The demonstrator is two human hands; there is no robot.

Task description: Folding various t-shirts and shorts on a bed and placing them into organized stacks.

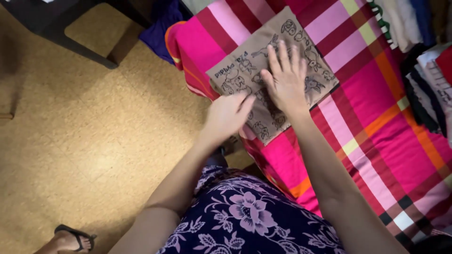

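Note:
A folded brown cloth (245,66) printed with dark animal drawings lies on a pink, red and orange checked bedcover (376,117). My right hand (286,77) rests flat on the cloth's middle, fingers spread and pointing away from me. My left hand (227,115) sits at the cloth's near edge, fingers curled and touching the fabric there. Whether the left hand pinches the edge or only presses it is unclear.
A stack of folded clothes (433,80) sits at the right edge of the bed. A blue garment (162,30) hangs at the bed's far corner. A dark chair or table leg (82,44) stands on the tan floor (70,141). A sandalled foot (70,237) shows bottom left.

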